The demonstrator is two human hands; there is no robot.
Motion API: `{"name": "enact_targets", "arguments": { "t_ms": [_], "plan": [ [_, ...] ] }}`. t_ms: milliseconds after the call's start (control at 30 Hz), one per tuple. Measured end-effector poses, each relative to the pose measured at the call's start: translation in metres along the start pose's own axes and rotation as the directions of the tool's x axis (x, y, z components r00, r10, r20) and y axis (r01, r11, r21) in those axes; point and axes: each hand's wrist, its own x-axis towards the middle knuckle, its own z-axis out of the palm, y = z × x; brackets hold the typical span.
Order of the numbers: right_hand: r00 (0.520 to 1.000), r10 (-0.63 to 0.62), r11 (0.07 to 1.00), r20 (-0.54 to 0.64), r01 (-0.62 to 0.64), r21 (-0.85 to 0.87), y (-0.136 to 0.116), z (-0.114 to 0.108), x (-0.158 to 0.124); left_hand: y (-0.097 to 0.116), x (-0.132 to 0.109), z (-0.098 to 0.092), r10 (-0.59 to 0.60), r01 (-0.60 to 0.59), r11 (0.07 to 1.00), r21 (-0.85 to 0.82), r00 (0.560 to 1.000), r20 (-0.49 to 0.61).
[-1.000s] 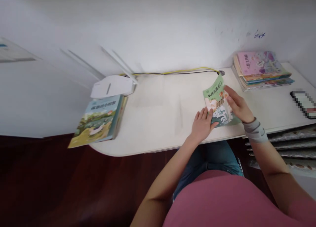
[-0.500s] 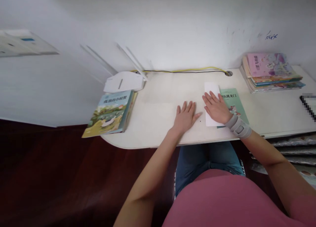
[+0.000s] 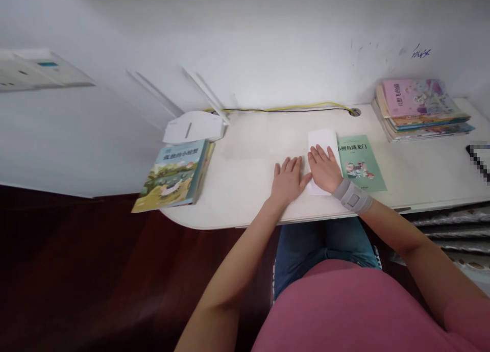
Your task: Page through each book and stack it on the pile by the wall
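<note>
A white rectangular sheet [image 3: 322,137], paper or cloth I cannot tell, lies on the white desk beside a green book [image 3: 362,163]. My right hand [image 3: 324,169], with a grey band around the wrist, rests flat on the sheet, fingers stretched out. Just to its left, my left hand [image 3: 288,181] lies palm down on the desktop with its fingers spread. The left thumb comes close to the sheet's left edge and the right hand; whether it touches, I cannot tell. The green book's cover now shows nearly whole, its left edge next to the sheet.
At the desk's left end, a white router [image 3: 193,127] with antennas stands behind a stack of picture books [image 3: 172,173] that overhangs the edge. Another book stack [image 3: 421,107] sits at the back right. A yellow cable [image 3: 291,107] runs along the wall into a hole [image 3: 355,112].
My right hand and the white sheet have slid left, toward my left hand, uncovering more of the green book. My left hand stays in about the same place.
</note>
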Motion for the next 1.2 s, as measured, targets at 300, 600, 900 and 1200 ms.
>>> {"name": "enact_targets", "arguments": {
  "t_ms": [300, 600, 900, 1200],
  "plan": [
    [0.983, 0.182, 0.981, -0.036, -0.179, 0.078, 0.044, -0.017, 0.037, 0.004, -0.001, -0.004, 0.008, -0.009, 1.000, 0.027, 1.000, 0.030],
    [0.979, 0.182, 0.983, -0.095, -0.183, -0.007, 0.043, -0.005, 0.030, 0.007, -0.001, -0.003, -0.022, 0.020, 0.999, 0.036, 0.998, 0.059],
    [0.988, 0.153, 0.988, -0.025, -0.153, -0.013, 0.042, -0.006, 0.031, 0.006, 0.000, -0.004, -0.028, 0.019, 0.997, 0.076, 0.993, 0.116],
    [0.988, 0.127, 0.990, -0.088, -0.121, 0.071, 0.041, 0.002, 0.035, 0.004, -0.003, -0.002, 0.013, -0.017, 0.999, 0.045, 0.995, 0.101]
  ]
}}
